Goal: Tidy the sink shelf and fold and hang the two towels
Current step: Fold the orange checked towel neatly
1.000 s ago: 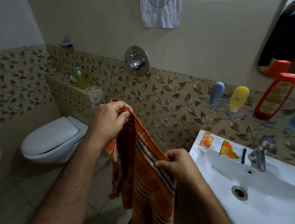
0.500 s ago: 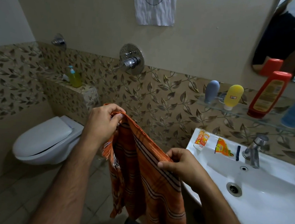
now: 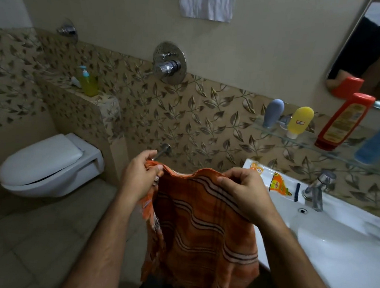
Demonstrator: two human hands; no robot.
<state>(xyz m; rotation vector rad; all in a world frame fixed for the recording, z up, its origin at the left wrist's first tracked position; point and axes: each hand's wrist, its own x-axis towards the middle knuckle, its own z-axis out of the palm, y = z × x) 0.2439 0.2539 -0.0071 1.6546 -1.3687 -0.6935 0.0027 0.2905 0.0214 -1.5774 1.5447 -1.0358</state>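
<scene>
Beside sink (image 3: 335, 246), before wall peg (image 3: 164, 149): orange striped towel (image 3: 200, 231) hangs between hands; left hand (image 3: 138, 178) fingers pinch left top corner, right hand (image 3: 246, 193) fingers clamp right top edge

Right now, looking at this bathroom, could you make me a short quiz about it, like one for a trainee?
1. True or false: both hands hold the orange striped towel by its top edge.
2. Which bottle on the glass shelf stands nearest the left end? A) red B) grey C) yellow
3. Fill in: the toilet lid is ____.

Key
1. True: the left hand and right hand each pinch the top edge, behind which a metal wall rod shows.
2. B, the grey bottle.
3. Shut.
</scene>
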